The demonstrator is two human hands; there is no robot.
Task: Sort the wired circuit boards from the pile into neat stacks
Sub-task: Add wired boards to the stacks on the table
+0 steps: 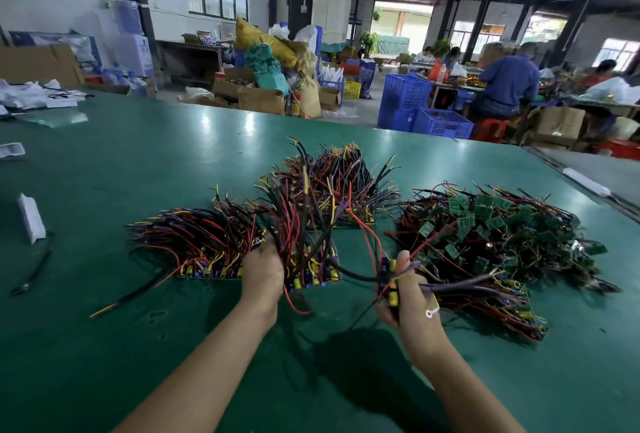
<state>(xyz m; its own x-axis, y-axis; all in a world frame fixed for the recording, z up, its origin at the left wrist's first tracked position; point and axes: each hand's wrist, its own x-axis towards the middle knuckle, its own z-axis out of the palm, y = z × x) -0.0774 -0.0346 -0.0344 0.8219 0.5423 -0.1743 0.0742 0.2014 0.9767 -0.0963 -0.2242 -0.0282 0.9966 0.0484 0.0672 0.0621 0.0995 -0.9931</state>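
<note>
fingers (403,261) of the right hand (412,304) are curled round one wired circuit board (392,289), thumb up along its yellow parts, its wires trailing right toward the pile (502,235) of green boards. the left hand (261,275) grips the wires of the middle stack (313,273); its fingertips are hidden behind the knuckles. another stack (204,245) lies just left of it and a far stack (332,186) behind. print on the white packet (31,219) at left is too small to read. the green table (138,162) has open surface to the left and toward the person; its right edge runs diagonally close past the pile, with a white strip (585,181) along it. a loose black cable (34,268) lies left. blue crates (426,114) and a seated worker (509,82) are beyond the far edge.
</note>
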